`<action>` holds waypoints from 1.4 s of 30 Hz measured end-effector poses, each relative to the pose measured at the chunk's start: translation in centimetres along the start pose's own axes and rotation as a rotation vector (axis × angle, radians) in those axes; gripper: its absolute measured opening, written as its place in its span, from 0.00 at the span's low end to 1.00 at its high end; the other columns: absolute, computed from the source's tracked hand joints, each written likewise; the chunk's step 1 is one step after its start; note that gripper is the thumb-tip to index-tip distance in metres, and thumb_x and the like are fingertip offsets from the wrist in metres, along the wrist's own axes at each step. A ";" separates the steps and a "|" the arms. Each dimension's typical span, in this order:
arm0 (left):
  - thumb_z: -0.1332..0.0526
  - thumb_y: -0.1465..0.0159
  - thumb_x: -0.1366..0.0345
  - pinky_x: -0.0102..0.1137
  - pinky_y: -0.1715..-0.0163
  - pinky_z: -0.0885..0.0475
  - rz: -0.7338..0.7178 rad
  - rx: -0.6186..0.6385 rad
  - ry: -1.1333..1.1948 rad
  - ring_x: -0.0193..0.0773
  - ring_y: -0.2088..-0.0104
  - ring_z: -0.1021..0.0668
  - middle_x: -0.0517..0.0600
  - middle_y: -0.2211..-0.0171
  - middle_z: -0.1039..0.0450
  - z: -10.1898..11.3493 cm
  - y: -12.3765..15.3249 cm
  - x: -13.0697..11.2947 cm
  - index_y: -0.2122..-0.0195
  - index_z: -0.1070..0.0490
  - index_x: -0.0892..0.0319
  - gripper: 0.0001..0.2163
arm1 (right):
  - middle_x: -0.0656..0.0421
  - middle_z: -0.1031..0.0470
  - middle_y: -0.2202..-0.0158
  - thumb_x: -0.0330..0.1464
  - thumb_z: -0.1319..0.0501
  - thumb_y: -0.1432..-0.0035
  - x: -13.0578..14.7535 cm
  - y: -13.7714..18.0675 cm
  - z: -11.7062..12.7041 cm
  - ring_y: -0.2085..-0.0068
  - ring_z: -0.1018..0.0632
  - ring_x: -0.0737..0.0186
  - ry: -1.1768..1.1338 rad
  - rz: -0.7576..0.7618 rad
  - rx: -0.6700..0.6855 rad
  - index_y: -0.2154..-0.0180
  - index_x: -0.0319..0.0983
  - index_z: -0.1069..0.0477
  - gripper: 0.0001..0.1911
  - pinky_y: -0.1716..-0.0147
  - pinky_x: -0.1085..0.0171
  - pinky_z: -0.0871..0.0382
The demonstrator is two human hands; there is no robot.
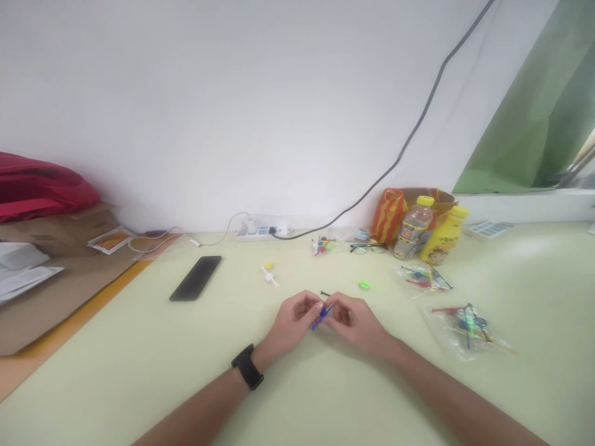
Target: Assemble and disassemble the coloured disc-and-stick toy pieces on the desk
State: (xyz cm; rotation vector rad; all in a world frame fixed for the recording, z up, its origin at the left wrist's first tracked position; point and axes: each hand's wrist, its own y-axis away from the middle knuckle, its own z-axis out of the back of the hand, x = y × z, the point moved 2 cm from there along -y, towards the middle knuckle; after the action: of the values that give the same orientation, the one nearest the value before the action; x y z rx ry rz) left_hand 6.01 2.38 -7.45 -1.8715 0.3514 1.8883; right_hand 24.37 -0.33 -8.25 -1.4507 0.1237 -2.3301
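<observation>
Left hand and right hand grasp 1 blue plastic piece between them. Black rod shows just beyond it. White piece beyond left hand; green piece beyond right hand.

Bright, diffuse illumination, with whitish glare on the smooth pale-green counter at far right. Faint, soft-edged shadow beneath the bare right hand. Wide-angle stretching towards the edges; small blue plastic piece blurred.
</observation>
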 end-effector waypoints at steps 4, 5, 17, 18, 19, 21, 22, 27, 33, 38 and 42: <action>0.34 0.32 0.54 0.27 0.67 0.31 0.012 0.002 0.001 0.33 0.69 0.26 0.49 0.69 0.25 0.0 0.0 0.2 0.62 0.24 0.60 0.13 | 0.66 0.36 0.76 0.36 0.37 0.38 0.2 0.1 0.0 0.76 0.35 0.67 0.032 0.008 0.024 0.59 0.42 0.26 0.06 0.75 0.66 0.42; 0.34 0.32 0.54 0.27 0.67 0.31 0.011 0.004 0.002 0.34 0.69 0.26 0.49 0.68 0.25 0.0 0.0 0.3 0.62 0.24 0.60 0.13 | 0.67 0.36 0.76 0.35 0.37 0.38 0.2 0.1 0.0 0.76 0.35 0.67 0.037 0.008 0.031 0.59 0.42 0.27 0.06 0.75 0.66 0.42; 0.35 0.31 0.54 0.28 0.67 0.31 0.012 0.006 -0.019 0.33 0.69 0.27 0.48 0.68 0.26 0.0 0.0 0.3 0.62 0.25 0.60 0.13 | 0.67 0.35 0.76 0.34 0.36 0.38 0.2 0.1 0.0 0.75 0.34 0.68 0.070 0.007 0.039 0.60 0.42 0.27 0.04 0.75 0.67 0.42; 0.36 0.31 0.54 0.28 0.66 0.31 0.010 0.007 -0.022 0.34 0.68 0.27 0.48 0.68 0.26 0.0 0.0 0.2 0.62 0.25 0.60 0.13 | 0.67 0.36 0.76 0.34 0.36 0.38 0.3 0.1 0.0 0.75 0.34 0.68 0.066 0.011 0.037 0.60 0.42 0.27 0.04 0.74 0.67 0.42; 0.37 0.30 0.54 0.28 0.66 0.31 0.006 0.007 -0.025 0.34 0.68 0.26 0.48 0.68 0.26 0.1 0.0 0.2 0.61 0.25 0.60 0.13 | 0.67 0.36 0.76 0.35 0.36 0.37 0.3 0.1 0.0 0.75 0.34 0.68 0.060 0.017 0.035 0.60 0.42 0.27 0.05 0.74 0.67 0.41; 0.39 0.29 0.53 0.29 0.65 0.30 -0.008 0.007 -0.035 0.35 0.67 0.26 0.49 0.67 0.26 0.1 0.0 0.3 0.61 0.25 0.60 0.14 | 0.67 0.37 0.77 0.36 0.38 0.35 0.3 0.1 0.1 0.76 0.35 0.67 0.044 0.023 0.024 0.58 0.42 0.27 0.06 0.74 0.67 0.41; 0.40 0.28 0.53 0.30 0.65 0.29 -0.017 0.005 -0.044 0.36 0.67 0.25 0.49 0.67 0.25 0.2 0.0 0.3 0.60 0.25 0.60 0.14 | 0.67 0.37 0.77 0.37 0.39 0.34 0.3 0.1 0.1 0.76 0.35 0.67 0.036 0.022 0.016 0.57 0.42 0.27 0.07 0.75 0.67 0.41; 0.41 0.28 0.55 0.32 0.64 0.28 -0.032 -0.039 -0.120 0.38 0.67 0.23 0.49 0.69 0.25 0.4 -0.2 0.8 0.57 0.24 0.59 0.13 | 0.66 0.36 0.76 0.42 0.40 0.32 -0.2 -0.1 1.1 0.77 0.34 0.67 0.011 0.004 -0.086 0.57 0.42 0.30 0.11 0.76 0.66 0.40; 0.38 0.33 0.66 0.36 0.56 0.29 -0.158 -0.187 -0.483 0.40 0.61 0.22 0.48 0.64 0.21 0.8 -0.2 0.4 0.62 0.24 0.56 0.03 | 0.66 0.37 0.77 0.43 0.41 0.32 -0.5 -0.5 3.2 0.77 0.35 0.66 0.164 0.046 -0.341 0.61 0.42 0.31 0.11 0.75 0.66 0.40; 0.37 0.34 0.67 0.38 0.55 0.30 -0.174 -0.235 -0.565 0.43 0.56 0.23 0.48 0.62 0.21 1.0 -0.1 0.4 0.62 0.24 0.54 0.03 | 0.67 0.38 0.79 0.45 0.41 0.33 -0.4 -0.4 4.0 0.78 0.36 0.67 0.394 0.008 -0.413 0.67 0.42 0.33 0.15 0.73 0.66 0.42; 0.36 0.35 0.68 0.40 0.52 0.30 -0.167 -0.221 -0.612 0.44 0.54 0.24 0.48 0.61 0.22 0.9 0.1 0.5 0.62 0.24 0.53 0.04 | 0.65 0.34 0.80 0.45 0.42 0.33 -1.5 -0.9 4.6 0.77 0.33 0.65 0.648 -0.140 -0.342 0.69 0.42 0.34 0.16 0.73 0.65 0.46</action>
State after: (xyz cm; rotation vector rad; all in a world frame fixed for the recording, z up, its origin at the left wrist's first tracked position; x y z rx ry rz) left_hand 5.18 2.83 -7.87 -1.2913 -0.2144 2.3220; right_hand 28.72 1.62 -7.16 -0.7875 0.6391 -2.9208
